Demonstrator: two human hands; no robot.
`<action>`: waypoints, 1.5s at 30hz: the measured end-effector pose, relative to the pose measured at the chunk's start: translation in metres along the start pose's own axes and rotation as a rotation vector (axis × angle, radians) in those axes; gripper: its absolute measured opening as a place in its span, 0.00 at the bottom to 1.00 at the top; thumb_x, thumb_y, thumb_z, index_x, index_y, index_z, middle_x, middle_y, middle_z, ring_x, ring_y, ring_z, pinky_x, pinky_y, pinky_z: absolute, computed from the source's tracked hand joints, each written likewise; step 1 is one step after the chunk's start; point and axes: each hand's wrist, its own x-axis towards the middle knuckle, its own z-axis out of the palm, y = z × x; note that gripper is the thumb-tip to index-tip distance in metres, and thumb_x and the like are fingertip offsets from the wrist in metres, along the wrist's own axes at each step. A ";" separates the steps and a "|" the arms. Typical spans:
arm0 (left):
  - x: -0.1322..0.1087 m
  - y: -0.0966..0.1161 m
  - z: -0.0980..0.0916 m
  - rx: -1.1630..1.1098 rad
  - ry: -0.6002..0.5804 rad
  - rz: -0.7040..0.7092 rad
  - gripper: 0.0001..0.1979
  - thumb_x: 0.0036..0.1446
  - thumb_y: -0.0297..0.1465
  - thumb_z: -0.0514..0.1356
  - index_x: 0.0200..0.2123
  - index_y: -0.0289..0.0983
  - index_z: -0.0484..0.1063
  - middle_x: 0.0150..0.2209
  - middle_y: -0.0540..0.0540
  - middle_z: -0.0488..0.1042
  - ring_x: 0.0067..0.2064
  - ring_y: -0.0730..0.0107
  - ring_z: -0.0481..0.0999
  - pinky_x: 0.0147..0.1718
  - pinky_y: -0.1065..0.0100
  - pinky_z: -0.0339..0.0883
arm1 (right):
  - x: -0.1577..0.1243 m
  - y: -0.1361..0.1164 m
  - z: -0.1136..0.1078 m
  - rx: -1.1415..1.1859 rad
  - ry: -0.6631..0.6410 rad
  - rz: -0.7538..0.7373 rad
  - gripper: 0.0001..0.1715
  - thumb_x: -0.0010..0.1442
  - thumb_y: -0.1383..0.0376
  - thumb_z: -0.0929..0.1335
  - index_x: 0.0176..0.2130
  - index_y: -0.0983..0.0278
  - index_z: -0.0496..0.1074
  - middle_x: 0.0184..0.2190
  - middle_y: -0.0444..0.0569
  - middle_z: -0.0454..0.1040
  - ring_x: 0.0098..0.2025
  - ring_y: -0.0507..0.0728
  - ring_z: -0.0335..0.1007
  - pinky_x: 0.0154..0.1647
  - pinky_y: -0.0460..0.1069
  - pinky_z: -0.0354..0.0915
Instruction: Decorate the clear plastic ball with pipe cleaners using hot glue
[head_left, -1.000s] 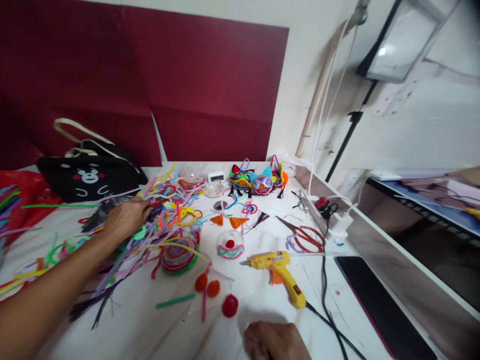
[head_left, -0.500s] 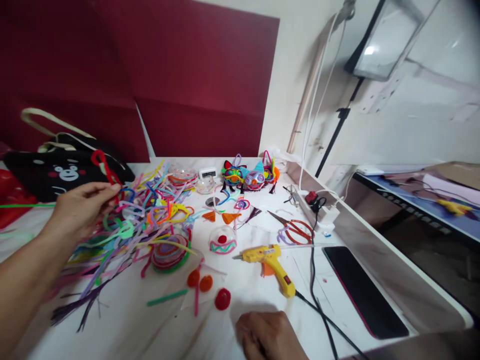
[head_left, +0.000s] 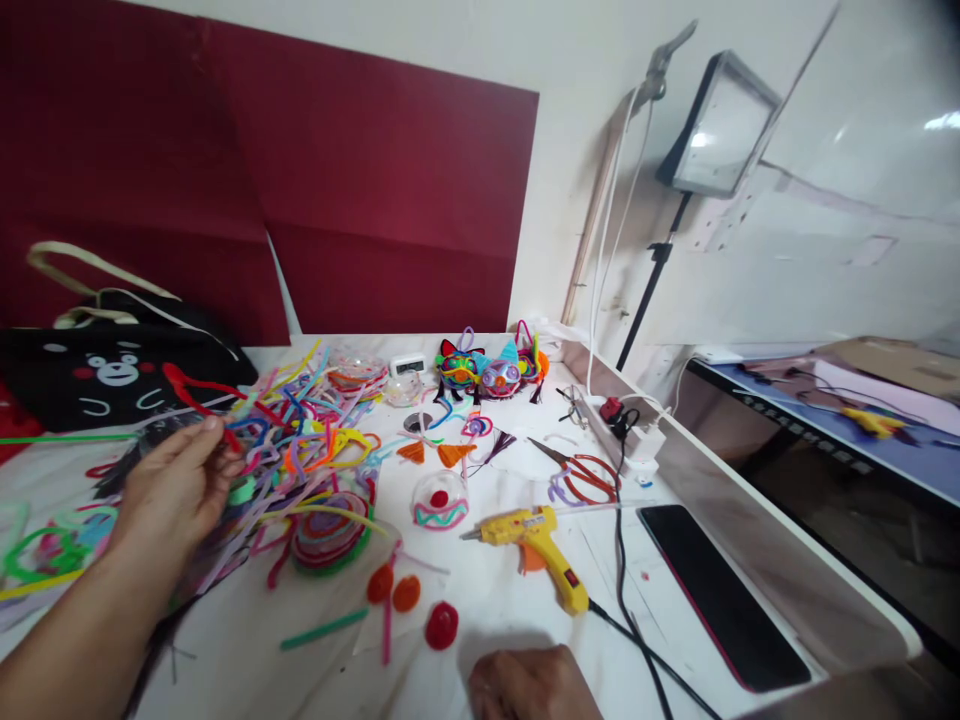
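Red pipe cleaner [head_left: 177,382], bent; likely light, soft and springy, best held along the stem. Pinched by thumb and fingers of left hand [head_left: 171,500]; right hand [head_left: 531,684] curled closed.

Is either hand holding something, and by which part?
Left hand: a bent red fuzzy strand, pinched below its raised bend. Right hand: curled; I cannot tell whether it holds anything.

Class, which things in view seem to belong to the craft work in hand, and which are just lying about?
Likely in use:
- red fuzzy strip, held by the left hand
- coloured strips
- clear dome
- yellow glue gun
- scissors

Probably just lying about:
- phone
- black bag
- small digital display
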 end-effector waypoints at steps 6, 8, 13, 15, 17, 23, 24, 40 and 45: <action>0.005 -0.015 -0.015 0.005 -0.077 0.039 0.05 0.42 0.23 0.66 0.24 0.36 0.73 0.18 0.53 0.69 0.20 0.77 0.66 0.16 0.81 0.63 | 0.010 -0.014 -0.003 0.005 0.165 0.001 0.18 0.64 0.65 0.57 0.25 0.61 0.65 0.15 0.40 0.69 0.13 0.48 0.60 0.16 0.45 0.49; 0.005 -0.017 -0.018 0.013 -0.114 0.046 0.06 0.41 0.23 0.66 0.24 0.36 0.73 0.18 0.52 0.70 0.21 0.77 0.67 0.16 0.81 0.63 | 0.013 -0.017 -0.011 0.007 0.069 -0.014 0.14 0.63 0.67 0.59 0.27 0.62 0.67 0.17 0.40 0.72 0.15 0.47 0.64 0.18 0.43 0.53; -0.001 -0.014 -0.018 0.003 -0.113 0.012 0.08 0.38 0.21 0.66 0.25 0.35 0.73 0.22 0.53 0.73 0.23 0.77 0.71 0.21 0.80 0.69 | 0.016 -0.021 -0.028 0.026 -0.059 0.022 0.11 0.60 0.69 0.60 0.29 0.62 0.69 0.21 0.42 0.75 0.19 0.48 0.69 0.21 0.42 0.56; -0.005 -0.012 -0.017 -0.013 -0.119 0.021 0.09 0.37 0.20 0.66 0.25 0.34 0.73 0.23 0.52 0.74 0.23 0.77 0.72 0.22 0.80 0.69 | 0.016 -0.023 -0.032 0.060 -0.113 0.066 0.10 0.59 0.70 0.61 0.31 0.62 0.70 0.21 0.42 0.75 0.19 0.48 0.69 0.21 0.42 0.57; -0.008 -0.011 -0.015 -0.027 -0.128 0.028 0.09 0.36 0.19 0.66 0.24 0.33 0.73 0.22 0.52 0.74 0.22 0.78 0.72 0.21 0.81 0.69 | 0.018 -0.027 -0.037 0.095 -0.182 0.117 0.09 0.59 0.70 0.61 0.32 0.62 0.71 0.22 0.43 0.75 0.21 0.48 0.69 0.22 0.41 0.58; -0.015 -0.015 -0.015 -0.024 -0.224 0.011 0.07 0.39 0.20 0.67 0.24 0.33 0.73 0.23 0.48 0.75 0.22 0.77 0.72 0.20 0.79 0.66 | 0.046 -0.065 -0.064 0.107 -0.194 0.081 0.09 0.64 0.69 0.62 0.36 0.62 0.71 0.24 0.43 0.73 0.22 0.48 0.67 0.22 0.43 0.57; -0.016 -0.015 -0.015 -0.026 -0.235 0.010 0.07 0.39 0.20 0.67 0.24 0.33 0.72 0.23 0.48 0.75 0.22 0.76 0.71 0.20 0.79 0.66 | 0.056 -0.076 -0.069 0.128 -0.145 0.020 0.08 0.64 0.69 0.63 0.37 0.62 0.71 0.23 0.42 0.72 0.21 0.48 0.66 0.22 0.43 0.56; -0.024 -0.019 -0.014 -0.142 -0.401 0.014 0.13 0.36 0.24 0.71 0.23 0.36 0.68 0.21 0.50 0.72 0.22 0.74 0.69 0.19 0.75 0.57 | 0.281 -0.087 0.027 -0.120 -0.304 0.171 0.14 0.65 0.62 0.63 0.39 0.63 0.77 0.36 0.52 0.79 0.40 0.58 0.75 0.40 0.48 0.63; -0.015 -0.016 -0.020 -0.249 -0.384 -0.034 0.10 0.44 0.28 0.68 0.24 0.37 0.67 0.23 0.50 0.72 0.24 0.74 0.71 0.17 0.75 0.55 | 0.276 -0.070 0.029 -0.047 -0.311 0.119 0.12 0.64 0.66 0.65 0.35 0.65 0.78 0.31 0.48 0.79 0.34 0.53 0.73 0.37 0.45 0.61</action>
